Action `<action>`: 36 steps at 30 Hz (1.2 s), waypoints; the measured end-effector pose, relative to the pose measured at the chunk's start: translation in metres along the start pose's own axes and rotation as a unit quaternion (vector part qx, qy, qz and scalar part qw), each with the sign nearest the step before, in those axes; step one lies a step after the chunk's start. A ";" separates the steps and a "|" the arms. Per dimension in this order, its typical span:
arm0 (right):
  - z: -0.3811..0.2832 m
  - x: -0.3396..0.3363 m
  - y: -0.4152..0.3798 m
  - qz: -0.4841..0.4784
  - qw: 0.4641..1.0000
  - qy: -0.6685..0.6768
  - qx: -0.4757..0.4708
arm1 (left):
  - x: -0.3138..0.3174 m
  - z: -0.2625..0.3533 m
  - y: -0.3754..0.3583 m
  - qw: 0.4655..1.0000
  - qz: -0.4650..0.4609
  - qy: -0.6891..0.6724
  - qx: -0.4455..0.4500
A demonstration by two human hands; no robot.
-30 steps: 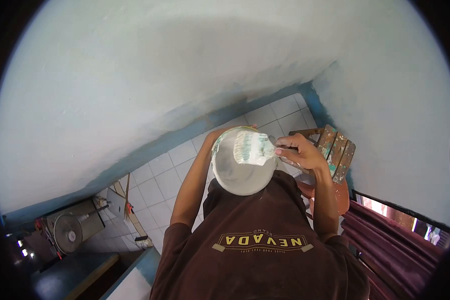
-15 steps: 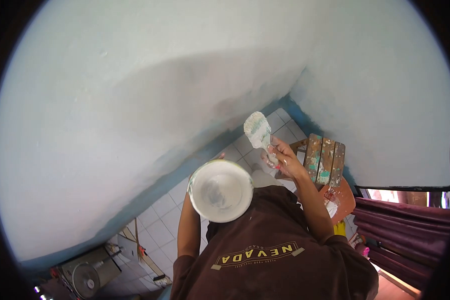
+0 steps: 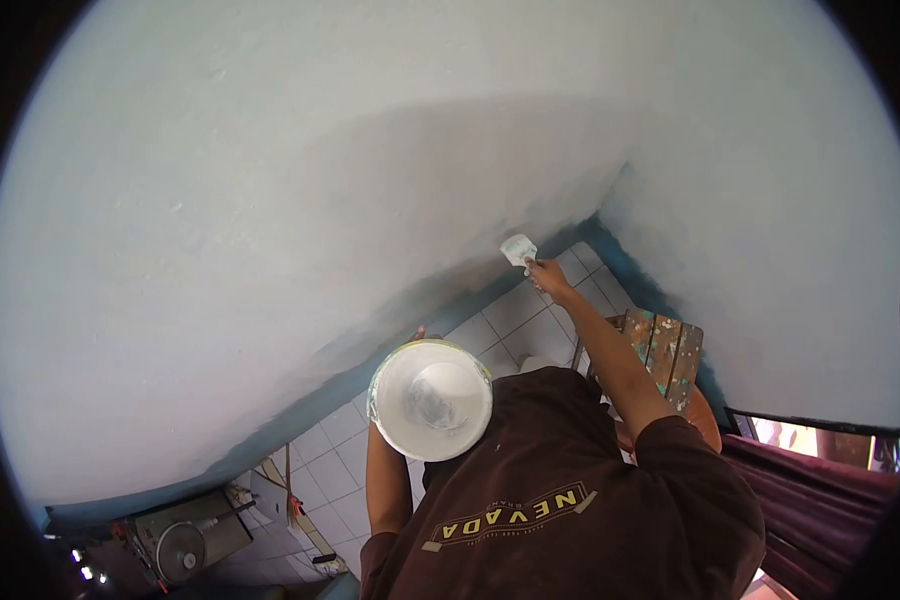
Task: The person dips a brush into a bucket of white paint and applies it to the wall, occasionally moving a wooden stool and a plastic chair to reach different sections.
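A paint-covered brush (image 3: 519,250) is gripped by its handle in my right hand (image 3: 547,278), whose arm stretches forward. The broad bristle end overlaps the lower wall (image 3: 440,200), near the blue band (image 3: 470,300) along its foot. My left hand (image 3: 421,333) supports a white bucket (image 3: 382,405) close to my chest. Only its fingertips show past the far rim; the bucket hides the rest. White paint lies in the bottom of the bucket, with streaks up the inside.
To the right stands a paint-spattered wooden stool (image 3: 662,350), with an orange chair seat (image 3: 705,425) below it. A dark red curtain (image 3: 820,490) hangs at the lower right. A fan (image 3: 181,552) occupies the lower left. White tiles (image 3: 325,480) cover the floor.
My right hand has reached forward with the brush, from above the floor to the lower wall. The bucket has shifted slightly left and tipped a little, still in my left hand.
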State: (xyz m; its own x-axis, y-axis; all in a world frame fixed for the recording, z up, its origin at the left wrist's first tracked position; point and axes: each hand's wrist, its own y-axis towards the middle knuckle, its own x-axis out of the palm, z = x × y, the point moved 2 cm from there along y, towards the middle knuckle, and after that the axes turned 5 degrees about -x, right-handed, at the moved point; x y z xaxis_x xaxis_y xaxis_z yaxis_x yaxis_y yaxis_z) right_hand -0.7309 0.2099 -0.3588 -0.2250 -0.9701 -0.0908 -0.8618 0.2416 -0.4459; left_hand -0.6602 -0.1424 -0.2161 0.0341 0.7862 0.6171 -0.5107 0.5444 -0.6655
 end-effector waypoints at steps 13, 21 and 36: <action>-0.150 0.013 -0.023 0.085 0.973 -0.103 -0.190 | 0.073 -0.013 0.001 0.993 -0.007 -0.118 -0.008; -0.125 0.034 0.004 0.040 0.949 -0.076 -0.304 | 0.077 -0.001 0.009 0.993 -0.014 -0.108 -0.051; -0.147 0.021 -0.014 0.048 0.967 -0.165 -0.190 | 0.081 0.011 0.020 0.997 0.075 0.021 0.001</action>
State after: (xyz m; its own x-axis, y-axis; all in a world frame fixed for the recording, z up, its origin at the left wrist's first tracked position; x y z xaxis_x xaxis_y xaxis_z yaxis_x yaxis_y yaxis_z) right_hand -0.7901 0.1893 -0.2238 -0.2097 -0.8819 -0.4222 -0.9627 0.2617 -0.0685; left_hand -0.6768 -0.0710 -0.1751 -0.0070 0.8698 0.4934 -0.5144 0.4200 -0.7477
